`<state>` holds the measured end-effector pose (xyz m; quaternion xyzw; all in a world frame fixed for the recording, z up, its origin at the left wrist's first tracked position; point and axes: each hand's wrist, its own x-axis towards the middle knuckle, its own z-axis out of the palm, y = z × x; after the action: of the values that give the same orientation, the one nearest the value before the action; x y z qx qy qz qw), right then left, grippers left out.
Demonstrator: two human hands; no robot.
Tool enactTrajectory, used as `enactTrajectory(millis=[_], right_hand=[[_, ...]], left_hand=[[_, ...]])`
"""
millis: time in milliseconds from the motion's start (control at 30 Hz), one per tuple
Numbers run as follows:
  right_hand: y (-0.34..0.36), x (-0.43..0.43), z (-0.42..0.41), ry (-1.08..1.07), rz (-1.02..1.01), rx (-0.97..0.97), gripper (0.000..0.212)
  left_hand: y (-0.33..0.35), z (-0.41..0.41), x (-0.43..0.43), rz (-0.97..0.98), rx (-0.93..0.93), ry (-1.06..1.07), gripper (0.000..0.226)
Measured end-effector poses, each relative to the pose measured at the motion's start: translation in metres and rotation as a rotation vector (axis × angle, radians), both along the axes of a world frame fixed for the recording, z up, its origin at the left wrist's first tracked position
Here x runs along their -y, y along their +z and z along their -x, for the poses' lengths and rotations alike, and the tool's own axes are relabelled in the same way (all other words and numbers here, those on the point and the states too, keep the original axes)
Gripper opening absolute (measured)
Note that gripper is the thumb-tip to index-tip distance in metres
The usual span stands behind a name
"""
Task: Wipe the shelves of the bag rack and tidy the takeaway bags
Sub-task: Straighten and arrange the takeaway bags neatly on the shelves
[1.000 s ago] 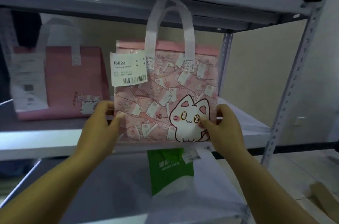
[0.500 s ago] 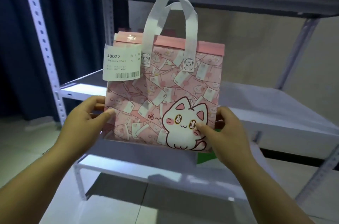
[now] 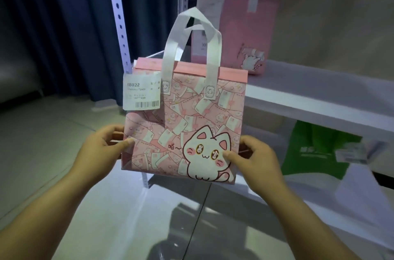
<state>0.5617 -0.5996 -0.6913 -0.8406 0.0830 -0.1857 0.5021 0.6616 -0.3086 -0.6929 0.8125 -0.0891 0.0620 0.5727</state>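
You hold the pink cat-print takeaway bag (image 3: pixel 185 123) upright, clear of the rack (image 3: pixel 118 14), label (image 3: pixel 141 91) at upper left. A plain pink bag (image 3: pixel 241 31) stands on the shelf (image 3: pixel 319 97); a green bag (image 3: pixel 313 148) below it.

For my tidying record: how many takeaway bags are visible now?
3. The cat bag is held up in front; a pink bag stands on the shelf behind it; a green bag is below that shelf, right. More may be hidden.
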Motion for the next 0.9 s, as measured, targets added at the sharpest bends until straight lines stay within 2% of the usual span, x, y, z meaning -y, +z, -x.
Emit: enactTrajectory(millis=[233,433,667,900], right_hand=[[-0.071,0.025,-0.009,-0.037,-0.042,-0.16,0.02],[-0.119,0.034,-0.043,-0.121,-0.069,-0.182,0.023],[-0.161,0.046,-0.091,-0.244,-0.103,-0.191,0.024],[-0.186,0.061,-0.121,-0.347,-0.116,-0.14,0.033]], left_hand=[[-0.066,-0.01,0.021,-0.092,-0.165,-0.034,0.017],[-0.119,-0.049,0.046,-0.124,-0.208,-0.059,0.021],[-0.168,-0.106,0.079,-0.157,-0.174,-0.052,0.02],[-0.198,-0.155,0.112,-0.155,-0.127,-0.108,0.02]])
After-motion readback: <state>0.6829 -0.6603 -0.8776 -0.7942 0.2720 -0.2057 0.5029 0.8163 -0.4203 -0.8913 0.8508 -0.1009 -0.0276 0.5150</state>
